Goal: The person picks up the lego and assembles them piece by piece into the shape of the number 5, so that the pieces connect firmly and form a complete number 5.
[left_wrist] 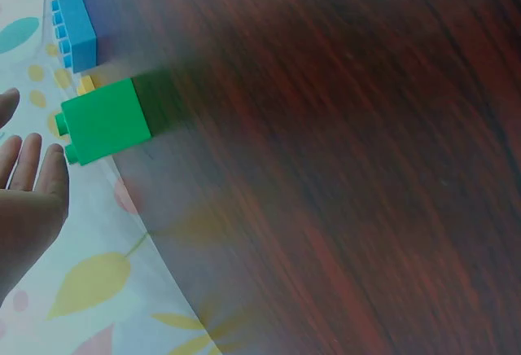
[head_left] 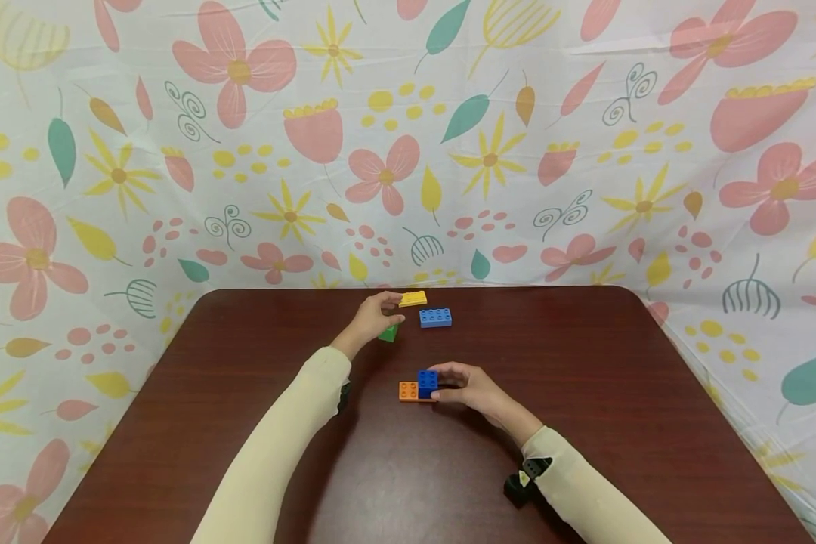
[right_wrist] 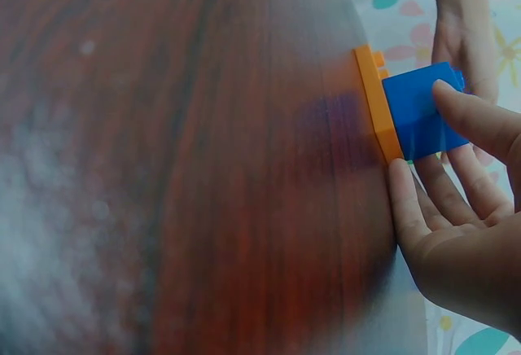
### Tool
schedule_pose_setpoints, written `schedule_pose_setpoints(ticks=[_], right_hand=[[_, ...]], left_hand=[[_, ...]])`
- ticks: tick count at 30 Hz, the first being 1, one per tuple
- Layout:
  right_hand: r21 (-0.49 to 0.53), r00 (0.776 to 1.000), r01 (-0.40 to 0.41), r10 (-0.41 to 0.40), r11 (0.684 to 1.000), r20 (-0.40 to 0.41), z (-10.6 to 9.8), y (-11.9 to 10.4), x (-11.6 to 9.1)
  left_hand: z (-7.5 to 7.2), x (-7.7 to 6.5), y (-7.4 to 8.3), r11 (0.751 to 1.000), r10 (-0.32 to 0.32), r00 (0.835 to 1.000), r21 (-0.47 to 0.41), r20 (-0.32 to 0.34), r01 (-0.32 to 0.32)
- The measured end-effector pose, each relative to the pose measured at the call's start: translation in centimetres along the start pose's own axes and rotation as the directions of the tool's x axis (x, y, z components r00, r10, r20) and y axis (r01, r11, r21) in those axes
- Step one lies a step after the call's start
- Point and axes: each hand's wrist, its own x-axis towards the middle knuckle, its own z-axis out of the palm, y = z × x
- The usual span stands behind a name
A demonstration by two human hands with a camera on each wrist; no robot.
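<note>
On the table, an orange flat toy brick (head_left: 409,391) carries a dark blue square brick (head_left: 428,384) on its right part. My right hand (head_left: 472,390) grips the blue brick, thumb on its near side and fingers behind; in the right wrist view one fingertip touches the end of the orange brick (right_wrist: 377,102). Farther back, my left hand (head_left: 372,317) hovers over a green brick (head_left: 388,334), which it partly hides in the head view. Seen from the left wrist, thumb and fingers are apart, and the green brick (left_wrist: 106,120) stands just below them, studs up.
Behind the left fingertips lies a flat yellow brick (head_left: 413,298) near the table's far edge. A light blue brick (head_left: 436,318) sits to the right of the green one. A flower-patterned cloth (head_left: 408,227) hangs behind the dark wooden table (head_left: 585,363).
</note>
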Motion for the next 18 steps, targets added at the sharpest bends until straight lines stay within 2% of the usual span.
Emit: schedule_pose_setpoints(ticks=[6,11,18], right_hand=[[0.008,1.000,-0.005,0.005,1.000,-0.003,0.0,0.0,-0.1],[0.019,1.000,0.007,-0.008,1.000,0.007,-0.1,0.1,-0.1],[0.022,1.000,0.015,-0.015,1.000,0.016,-0.2,0.3,0.1]], left_hand=[[0.8,0.5,0.8,1.000,0.018,1.000,-0.025,0.015,-0.018],[2.0,0.7,1.5,1.000,0.013,1.000,-0.028,0.003,-0.012],[3.8,0.9,1.5,1.000,0.013,1.000,-0.023,0.006,-0.013]])
